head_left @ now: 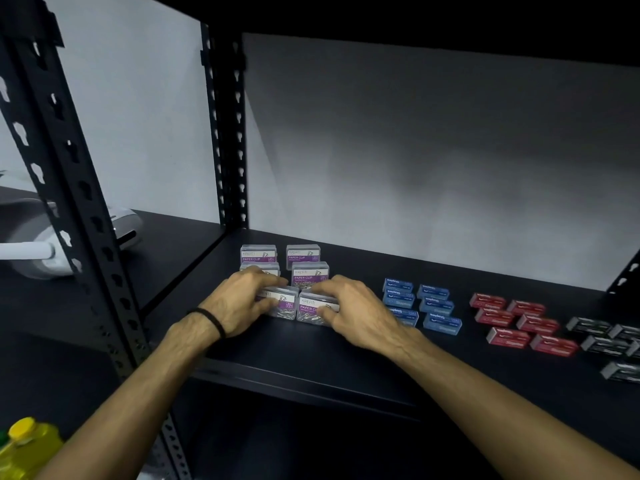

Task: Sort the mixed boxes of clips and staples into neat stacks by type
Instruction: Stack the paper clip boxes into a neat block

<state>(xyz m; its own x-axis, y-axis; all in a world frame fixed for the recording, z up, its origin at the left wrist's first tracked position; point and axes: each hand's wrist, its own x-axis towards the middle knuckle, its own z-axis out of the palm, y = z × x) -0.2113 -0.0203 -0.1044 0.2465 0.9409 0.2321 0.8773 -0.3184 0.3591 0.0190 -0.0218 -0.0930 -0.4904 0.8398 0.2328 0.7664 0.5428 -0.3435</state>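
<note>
Clear paper clip boxes with purple labels [309, 274] stand in two rows at the left of the black shelf [311, 351]. My left hand [239, 299] grips the front left clip box [282, 303]. Beside it, my right hand [356, 311] grips the front right clip box [313, 308]. Right of them lie blue staple boxes [437, 305] in two columns, then red staple boxes [526, 322], then black staple boxes [604, 341] at the far right.
Black perforated rack posts stand at the left front [69, 188] and back left [227, 133]. A white device [45, 244] sits beyond the left post. A yellow bottle [24, 445] shows at the bottom left. A grey wall backs the shelf.
</note>
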